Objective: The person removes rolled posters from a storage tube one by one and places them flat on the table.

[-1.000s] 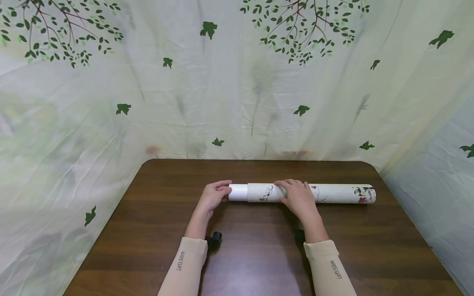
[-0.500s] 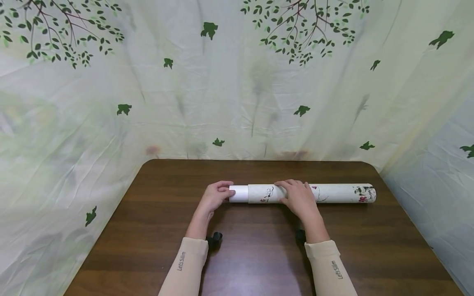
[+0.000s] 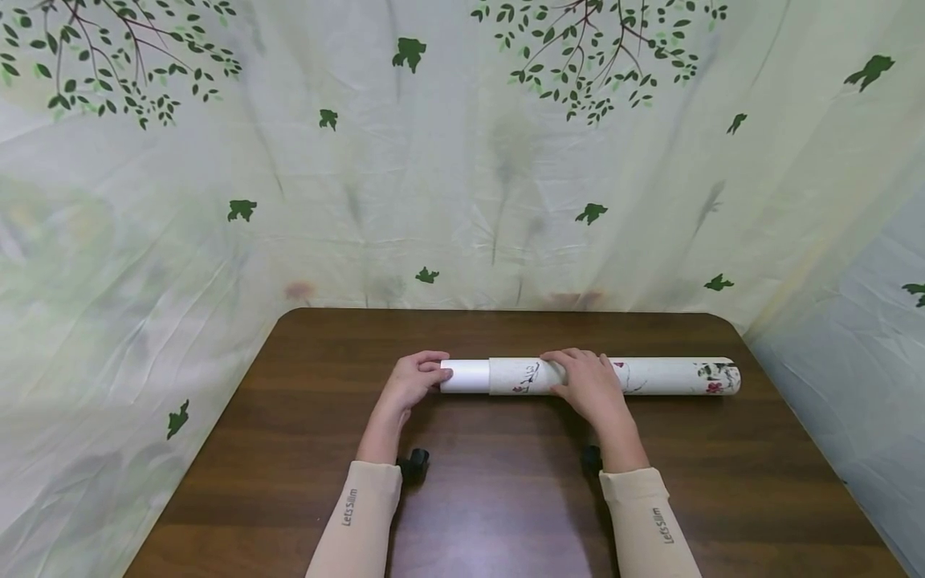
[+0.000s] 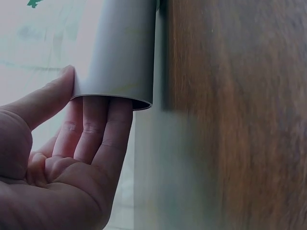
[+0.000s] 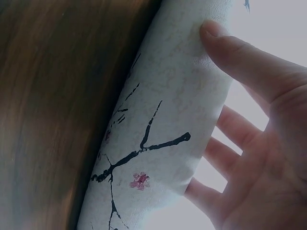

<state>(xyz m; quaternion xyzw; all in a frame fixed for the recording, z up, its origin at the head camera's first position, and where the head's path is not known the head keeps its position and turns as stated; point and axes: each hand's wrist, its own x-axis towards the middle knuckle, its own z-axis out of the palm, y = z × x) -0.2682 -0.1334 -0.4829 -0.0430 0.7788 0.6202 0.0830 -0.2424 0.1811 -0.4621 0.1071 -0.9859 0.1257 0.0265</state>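
A long white poster tube [image 3: 668,376], printed with plum branches and red blossoms, lies crosswise over the table. From its left end sticks a plain white inner section [image 3: 466,376]. My left hand [image 3: 407,384] pinches the rim of that section; in the left wrist view the thumb is on its outside wall [image 4: 115,52] and several fingers reach into the hollow end. My right hand [image 3: 591,388] grips the printed outer part from above, left of its middle. In the right wrist view the thumb presses one side of the printed surface [image 5: 158,120], with the fingers round the other.
The brown wooden table [image 3: 506,498] has rounded far corners. Behind it hangs a pale curtain [image 3: 462,177] with leaf prints. Black wrist-camera mounts [image 3: 415,466] show beside both wrists.
The inner section now sticks out farther from the printed part. My left hand has shifted slightly left, and my right hand slightly right with the outer tube.
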